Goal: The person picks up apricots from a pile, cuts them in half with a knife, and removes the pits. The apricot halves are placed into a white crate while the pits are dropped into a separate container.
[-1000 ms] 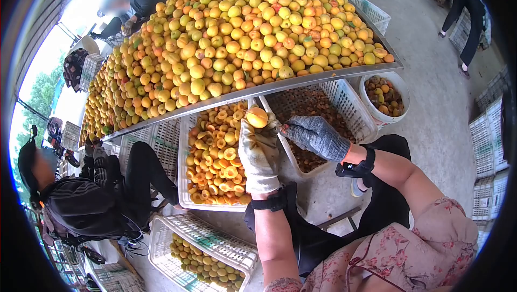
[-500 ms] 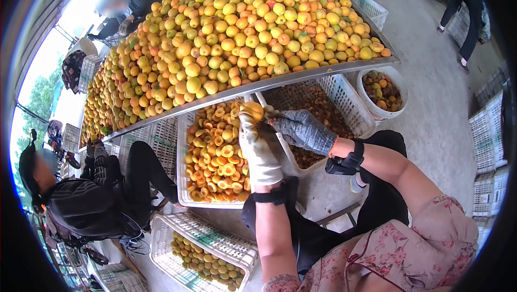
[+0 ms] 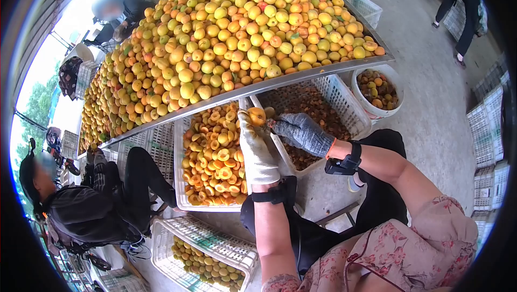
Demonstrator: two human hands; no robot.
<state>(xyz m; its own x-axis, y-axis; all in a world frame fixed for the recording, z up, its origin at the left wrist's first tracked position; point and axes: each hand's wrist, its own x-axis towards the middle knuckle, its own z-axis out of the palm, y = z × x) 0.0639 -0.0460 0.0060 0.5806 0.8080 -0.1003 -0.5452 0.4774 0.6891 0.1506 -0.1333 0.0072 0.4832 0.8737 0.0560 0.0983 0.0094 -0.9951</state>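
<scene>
My left hand (image 3: 256, 149), in a white glove, holds an orange-yellow apricot (image 3: 257, 116) at its fingertips. Close beside the fruit is my right hand (image 3: 304, 130), in a grey glove, its fingers closed around something small I cannot make out. Below my left hand, a white crate (image 3: 179, 184) holds halved apricots (image 3: 219, 157). Behind my right hand, another crate (image 3: 336, 95) contains brown pits (image 3: 312, 109). Whole apricots (image 3: 226, 33) are heaped on a metal-edged table (image 3: 258, 86) in front.
A white bucket (image 3: 381, 111) of darker fruit stands right of the crates. Another crate (image 3: 215, 238) with yellow-green fruit lies at the lower left. One person (image 3: 91, 206) sits at the left, another (image 3: 116, 17) behind the table, and a third (image 3: 458, 12) is far right.
The view has shifted slightly. The apricot now sits a little to the right at my left fingertips, turned somewhat, with my right hand still close beside it.
</scene>
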